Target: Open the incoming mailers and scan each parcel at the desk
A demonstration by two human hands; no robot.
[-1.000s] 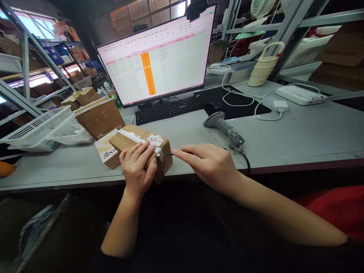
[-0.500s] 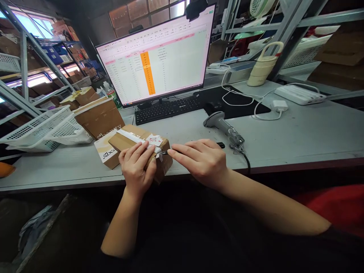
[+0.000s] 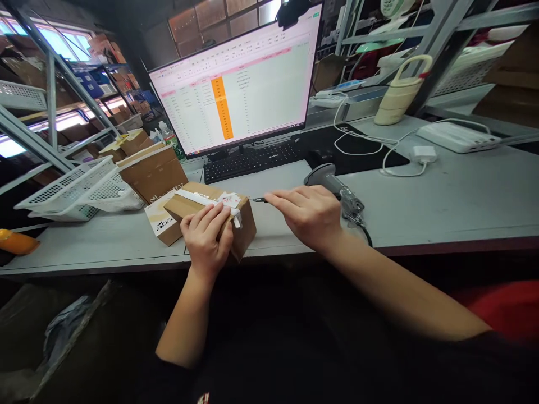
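Note:
My left hand (image 3: 207, 238) presses on a small brown cardboard box (image 3: 245, 234), its fingers over the top and its thumb at the near side. White tape runs along the top of the box, beside a label with red marks, and a loose tape end sticks up at the right corner. In my right hand (image 3: 309, 216) is a slim black knife (image 3: 261, 200), its thin tip pointing left. That tip is just right of the box, apart from it. Most of the handle is hidden by my fingers.
A grey barcode scanner (image 3: 330, 182) lies beyond my right hand. Behind the box stand an open printed carton (image 3: 155, 174), a keyboard (image 3: 252, 159) and a monitor (image 3: 269, 101). White baskets (image 3: 67, 185) are at the left; a power bank (image 3: 457, 137) lies at the right.
My right hand has moved up and back from the box corner, taking the knife tip off the tape. The loose tape end now shows. My left hand stays on the box.

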